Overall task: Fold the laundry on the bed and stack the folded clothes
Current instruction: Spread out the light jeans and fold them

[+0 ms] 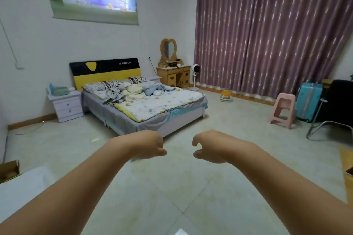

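- Left grip (150, 146): forearm extended forward over the tiled floor (172, 187); fingers hang loosely curled; it holds nothing.
- Right grip (207, 148): forearm extended forward, level with the left grip and near it, a gap of bare floor between them; fingers loosely curled downward, thumb apart from them; it holds nothing.
- Bed (189, 114): beyond both grips, well apart from them, its near corner just past the left grip in the view. Black-and-yellow headboard (106, 72) against the far wall.
- Laundry (133, 90): unfolded, heaped on the head half of the bed, far beyond the grips. The heap comprises a grey patterned piece (112, 96) on the left, a cream piece (134, 91) in the middle and a light blue piece (153, 88) on the right. The pieces touch or overlap; no folded stack is visible.
- Pillows (122, 82): behind the laundry, at the headboard.
- Nightstand (65, 104): left of the bed, beyond the left grip.
- Dressing table (173, 75) with heart-shaped mirror (168, 48): beyond the bed, at the far wall.
- Standing fan (195, 77): just right of the dressing table.
- Curtain (267, 30): purple, drawn, far beyond the right grip.
- Pink stool (283, 109) and blue suitcase (308, 104): to the right of and beyond the right grip, near each other.
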`<state>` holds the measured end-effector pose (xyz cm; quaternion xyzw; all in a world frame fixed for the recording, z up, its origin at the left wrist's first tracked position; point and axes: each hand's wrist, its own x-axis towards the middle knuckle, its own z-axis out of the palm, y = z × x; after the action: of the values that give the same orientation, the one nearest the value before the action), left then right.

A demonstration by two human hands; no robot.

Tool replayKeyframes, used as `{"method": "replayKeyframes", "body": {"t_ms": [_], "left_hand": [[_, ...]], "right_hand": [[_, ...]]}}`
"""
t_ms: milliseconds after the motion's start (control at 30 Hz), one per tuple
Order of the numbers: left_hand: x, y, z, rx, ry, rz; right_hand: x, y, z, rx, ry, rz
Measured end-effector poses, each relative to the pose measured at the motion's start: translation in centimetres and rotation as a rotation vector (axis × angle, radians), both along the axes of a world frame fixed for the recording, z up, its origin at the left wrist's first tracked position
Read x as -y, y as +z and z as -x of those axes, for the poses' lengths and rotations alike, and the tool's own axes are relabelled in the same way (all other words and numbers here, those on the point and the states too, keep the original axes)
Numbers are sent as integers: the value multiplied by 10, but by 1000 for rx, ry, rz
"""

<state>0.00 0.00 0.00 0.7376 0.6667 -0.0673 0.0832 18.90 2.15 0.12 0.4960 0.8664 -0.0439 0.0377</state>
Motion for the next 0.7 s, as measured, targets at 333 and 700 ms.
{"method": "replayKeyframes", "body": {"t_ms": [333, 700], "left_hand": [[-114, -9, -22, 55, 48, 51], [-238, -23, 1, 56, 27, 95]], "right_hand": [[-118, -13, -19, 59, -12, 43], [-239, -25, 4, 81, -24, 83]]}}
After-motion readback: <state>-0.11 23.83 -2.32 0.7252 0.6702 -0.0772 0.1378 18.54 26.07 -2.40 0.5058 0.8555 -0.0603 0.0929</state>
